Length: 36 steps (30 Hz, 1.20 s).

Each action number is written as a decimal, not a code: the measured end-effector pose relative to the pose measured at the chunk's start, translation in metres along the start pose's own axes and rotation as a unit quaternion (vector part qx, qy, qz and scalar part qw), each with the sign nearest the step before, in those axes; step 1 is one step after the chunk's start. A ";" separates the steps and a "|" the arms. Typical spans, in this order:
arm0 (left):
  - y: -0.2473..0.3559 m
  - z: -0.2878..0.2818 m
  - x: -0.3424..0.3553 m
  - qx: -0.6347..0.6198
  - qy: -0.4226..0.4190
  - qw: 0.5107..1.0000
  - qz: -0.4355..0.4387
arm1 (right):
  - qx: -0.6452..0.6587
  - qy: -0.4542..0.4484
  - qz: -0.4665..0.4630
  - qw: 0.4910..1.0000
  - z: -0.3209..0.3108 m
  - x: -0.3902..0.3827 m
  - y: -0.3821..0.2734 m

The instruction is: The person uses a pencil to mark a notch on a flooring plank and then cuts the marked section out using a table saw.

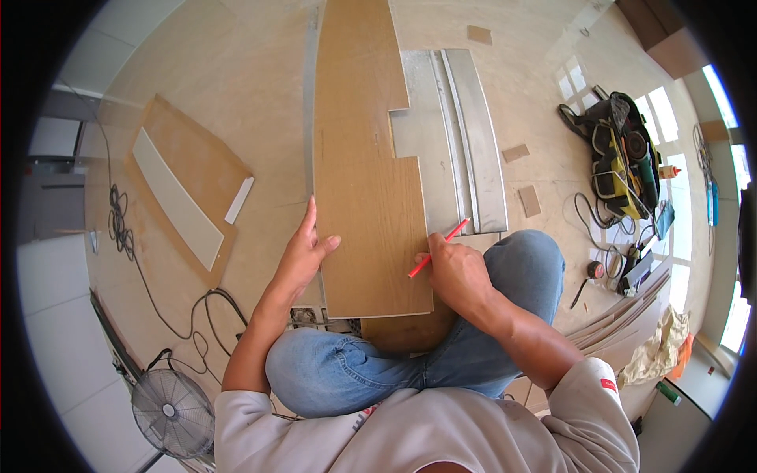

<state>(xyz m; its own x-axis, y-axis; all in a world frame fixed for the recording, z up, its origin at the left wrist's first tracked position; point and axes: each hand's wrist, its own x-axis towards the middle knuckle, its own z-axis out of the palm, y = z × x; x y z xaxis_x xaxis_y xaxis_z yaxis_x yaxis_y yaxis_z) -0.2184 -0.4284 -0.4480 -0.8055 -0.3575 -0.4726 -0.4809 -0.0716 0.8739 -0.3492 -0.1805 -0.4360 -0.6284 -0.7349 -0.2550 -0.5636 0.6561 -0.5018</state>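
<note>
A long wood-look board point(367, 213) lies lengthwise in front of me, with a rectangular notch cut into its right edge. My left hand point(303, 251) holds its left edge near the close end, thumb on the top face and index finger stretched along the side. At the right edge, my right hand point(457, 272) is closed round a red pencil point(456, 229), which slants across the fingers. Some of those fingers touch the board's edge, and their tips are partly hidden. Under the board, to its right, shows a grey panel point(430, 126) with a raised lengthwise strip.
At left, a white strip point(177, 197) lies on brown cardboard point(229, 158). A cable point(150, 296) runs towards a fan point(172, 404). To the right are a tool bag point(619, 158), a tape measure point(595, 270), thin strips point(623, 319) and crumpled paper point(658, 347). Small brown pieces point(529, 201) dot the floor.
</note>
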 end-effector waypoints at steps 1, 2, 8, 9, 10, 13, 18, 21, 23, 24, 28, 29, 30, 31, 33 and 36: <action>0.002 0.000 -0.001 0.001 -0.002 1.000 -0.011 | 0.002 0.004 -0.004 1.000 0.001 0.000 0.001; 0.002 0.000 0.000 0.001 -0.003 1.000 -0.011 | 0.003 0.008 -0.008 1.000 0.002 0.000 0.001; 0.000 0.001 0.001 0.018 -0.004 1.000 0.004 | 0.007 0.011 -0.005 1.000 0.004 0.001 0.003; -0.001 0.001 0.001 0.019 -0.003 1.000 0.005 | 0.007 0.011 -0.005 1.000 0.003 0.001 0.002; -0.001 0.001 0.001 0.019 -0.002 1.000 0.006 | 0.007 0.007 -0.002 1.000 0.002 0.001 0.001; 0.001 0.000 0.001 0.025 -0.005 1.000 0.000 | 0.007 0.006 0.000 1.000 0.002 0.002 0.002; -0.015 -0.001 0.005 0.022 0.010 0.999 0.040 | -0.002 -0.007 0.014 1.000 -0.003 0.002 -0.005; -0.009 -0.002 0.005 0.034 0.003 0.999 0.024 | -0.009 -0.007 0.011 1.000 -0.004 0.002 -0.005; -0.005 0.000 0.005 0.050 -0.006 0.999 -0.002 | -0.011 -0.001 0.007 1.000 -0.003 0.002 -0.003; -0.006 -0.001 0.005 0.041 -0.004 0.999 0.006 | -0.012 -0.001 0.005 1.000 -0.004 0.002 -0.004; -0.013 -0.002 0.006 0.029 0.001 0.999 0.032 | -0.019 -0.002 0.004 1.000 -0.004 0.002 -0.006; -0.013 -0.002 0.006 0.028 0.002 0.999 0.032 | -0.020 -0.003 0.004 1.000 -0.004 0.003 -0.006; -0.009 -0.001 0.005 0.029 -0.001 0.999 0.022 | -0.021 -0.004 0.004 1.000 -0.003 0.003 -0.005; -0.006 -0.001 0.004 0.030 -0.004 0.999 0.013 | -0.016 -0.005 0.004 1.000 -0.003 0.003 -0.005; -0.006 -0.001 0.003 0.027 -0.003 1.000 0.012 | -0.013 -0.007 0.003 1.000 -0.002 0.003 -0.004; -0.008 -0.002 0.004 0.023 0.001 1.000 0.009 | -0.011 0.001 -0.003 1.000 0.001 0.002 -0.002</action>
<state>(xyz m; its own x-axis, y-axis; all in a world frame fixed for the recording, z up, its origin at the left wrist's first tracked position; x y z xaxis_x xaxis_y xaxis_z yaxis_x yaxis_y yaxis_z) -0.2171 -0.4308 -0.4564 -0.8137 -0.3600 -0.4563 -0.4817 -0.0215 0.8761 -0.3491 -0.1837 -0.4362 -0.6260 -0.7382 -0.2514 -0.5790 0.6559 -0.4843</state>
